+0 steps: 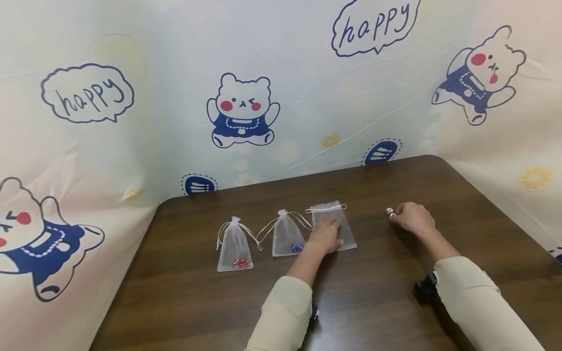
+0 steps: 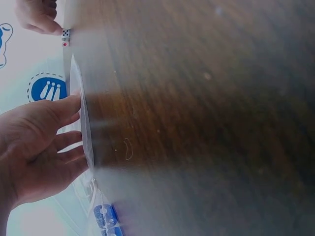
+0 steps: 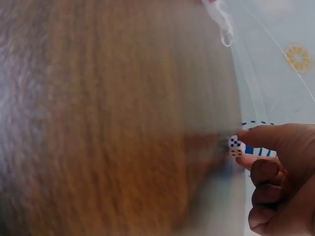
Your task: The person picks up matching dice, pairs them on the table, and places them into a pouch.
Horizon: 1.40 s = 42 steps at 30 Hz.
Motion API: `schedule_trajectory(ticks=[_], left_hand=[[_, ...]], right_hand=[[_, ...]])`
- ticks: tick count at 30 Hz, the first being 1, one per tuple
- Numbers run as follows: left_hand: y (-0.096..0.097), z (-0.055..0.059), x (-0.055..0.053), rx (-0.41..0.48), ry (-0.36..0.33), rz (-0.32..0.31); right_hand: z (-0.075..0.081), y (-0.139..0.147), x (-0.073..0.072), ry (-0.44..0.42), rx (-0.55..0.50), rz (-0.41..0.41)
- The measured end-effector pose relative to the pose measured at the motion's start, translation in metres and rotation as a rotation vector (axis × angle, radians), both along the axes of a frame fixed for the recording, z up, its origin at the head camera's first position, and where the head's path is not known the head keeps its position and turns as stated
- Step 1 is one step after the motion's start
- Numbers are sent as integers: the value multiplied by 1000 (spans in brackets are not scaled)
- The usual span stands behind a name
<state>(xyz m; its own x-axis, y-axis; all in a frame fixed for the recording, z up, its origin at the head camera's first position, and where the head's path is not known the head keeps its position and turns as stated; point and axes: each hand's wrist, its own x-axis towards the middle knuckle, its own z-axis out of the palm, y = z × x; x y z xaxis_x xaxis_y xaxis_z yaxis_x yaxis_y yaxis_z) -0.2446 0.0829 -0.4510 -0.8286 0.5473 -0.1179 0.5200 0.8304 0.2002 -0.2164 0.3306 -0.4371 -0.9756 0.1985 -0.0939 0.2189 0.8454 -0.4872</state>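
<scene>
My left hand (image 1: 326, 236) rests on a flat white mesh drawstring bag (image 1: 348, 229), fingertips touching the fabric. In the left wrist view its fingers (image 2: 71, 156) are spread and only slightly bent against the bag. Farther right, my right hand (image 1: 413, 217) pinches a white die (image 3: 236, 146) between thumb and forefinger, with the other fingers curled. Another white die (image 1: 390, 210) lies right beside it on the table. Left of my left hand is a drawn mesh bag (image 1: 284, 236) with blue dice (image 1: 297, 248) inside.
A second drawn mesh bag (image 1: 232, 246) holding red dice (image 1: 240, 263) lies at the left of the row. Everything lies on a dark brown wooden table (image 1: 184, 302). A printed cloth (image 1: 167, 146) with bears hangs behind the table's far edge.
</scene>
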Motion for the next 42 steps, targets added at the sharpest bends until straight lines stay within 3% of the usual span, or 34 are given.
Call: schedule_trajectory(ticks=[9,19,26,35,42], left_hand=[[2,2,2,11,6,-6],[0,3,2,-4,20,-20],[1,1,0,1,10,-5],[1,1,0,-7,20,-2],[1,1,0,-3,11,7]], right_hand=[[-4,0,1,-42,22,-7],[0,4,8,38,23,-1],[10,-1,20,120,21,73],[32,-28,45,219,7,176],[37,-52,59,241,14,256]])
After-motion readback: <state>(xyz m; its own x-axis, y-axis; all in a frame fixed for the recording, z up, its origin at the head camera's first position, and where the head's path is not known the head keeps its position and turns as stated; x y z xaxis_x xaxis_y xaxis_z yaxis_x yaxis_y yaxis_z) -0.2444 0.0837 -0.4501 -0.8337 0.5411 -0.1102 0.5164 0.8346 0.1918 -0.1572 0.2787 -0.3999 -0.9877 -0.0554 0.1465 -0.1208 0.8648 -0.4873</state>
